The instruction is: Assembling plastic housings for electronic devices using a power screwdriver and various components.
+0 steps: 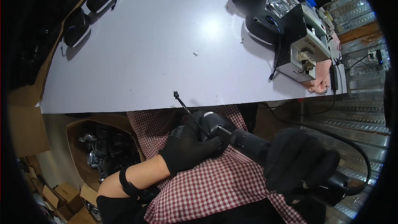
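Note:
In front of my checked apron, my gloved left hand is closed around a rounded black plastic housing. A thin black cable runs from it up over the table edge and ends in a small connector. My gloved right hand grips a black corded electric screwdriver from the lower right. Its metal bit points left into the housing, at what looks like a screw hole. The bit's very tip is hidden.
Several black housings with cables, such as one at the left, lie around the white table's edges. A grey-white machine sits at the right on a pink cloth. Below the left, a cardboard box holds dark and shiny parts. The screwdriver's cord loops at right.

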`<control>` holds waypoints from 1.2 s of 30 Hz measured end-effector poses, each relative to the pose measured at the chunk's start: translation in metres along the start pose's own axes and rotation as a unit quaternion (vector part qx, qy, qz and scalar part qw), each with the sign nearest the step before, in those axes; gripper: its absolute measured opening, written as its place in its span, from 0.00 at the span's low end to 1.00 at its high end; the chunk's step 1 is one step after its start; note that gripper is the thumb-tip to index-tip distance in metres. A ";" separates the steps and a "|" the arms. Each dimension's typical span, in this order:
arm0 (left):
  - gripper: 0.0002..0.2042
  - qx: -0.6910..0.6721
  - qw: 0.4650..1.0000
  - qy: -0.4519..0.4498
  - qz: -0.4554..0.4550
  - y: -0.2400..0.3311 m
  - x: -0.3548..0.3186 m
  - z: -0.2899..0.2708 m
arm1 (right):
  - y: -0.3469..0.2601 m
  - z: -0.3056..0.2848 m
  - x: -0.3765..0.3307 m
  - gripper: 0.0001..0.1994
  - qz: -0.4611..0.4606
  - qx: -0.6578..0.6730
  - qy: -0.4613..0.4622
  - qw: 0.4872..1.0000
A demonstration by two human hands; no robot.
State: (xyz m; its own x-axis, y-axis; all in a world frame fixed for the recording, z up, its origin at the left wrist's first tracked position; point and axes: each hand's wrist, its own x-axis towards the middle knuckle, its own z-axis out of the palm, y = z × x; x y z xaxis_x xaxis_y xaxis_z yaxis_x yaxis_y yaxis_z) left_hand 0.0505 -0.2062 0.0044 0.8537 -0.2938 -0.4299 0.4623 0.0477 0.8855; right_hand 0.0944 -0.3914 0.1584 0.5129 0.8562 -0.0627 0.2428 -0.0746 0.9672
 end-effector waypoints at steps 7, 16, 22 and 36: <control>0.30 0.094 0.996 0.003 0.006 -0.003 -0.002 0.001 | -0.058 0.042 0.015 0.05 -0.077 0.847 0.399 0.342; 0.18 0.248 0.963 -0.003 0.106 -0.030 0.001 -0.002 | -0.080 0.058 0.025 0.07 -0.106 0.892 0.415 0.146; 0.34 0.084 0.994 0.067 0.015 -0.030 0.007 0.001 | -0.065 0.061 0.024 0.05 -0.081 0.888 0.431 0.140; 0.28 0.016 0.991 0.126 -0.033 0.000 -0.018 -0.035 | -0.017 0.198 -0.052 0.10 0.451 0.711 0.527 0.116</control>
State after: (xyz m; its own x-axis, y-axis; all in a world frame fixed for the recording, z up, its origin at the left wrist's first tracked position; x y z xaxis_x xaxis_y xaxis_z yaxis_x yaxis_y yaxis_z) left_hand 0.0434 -0.1672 0.0061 0.8570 -0.0469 -0.5132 0.5139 0.0044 0.8578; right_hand 0.2263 -0.5360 0.0969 0.6540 -0.2959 0.6963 0.7565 0.2552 -0.6021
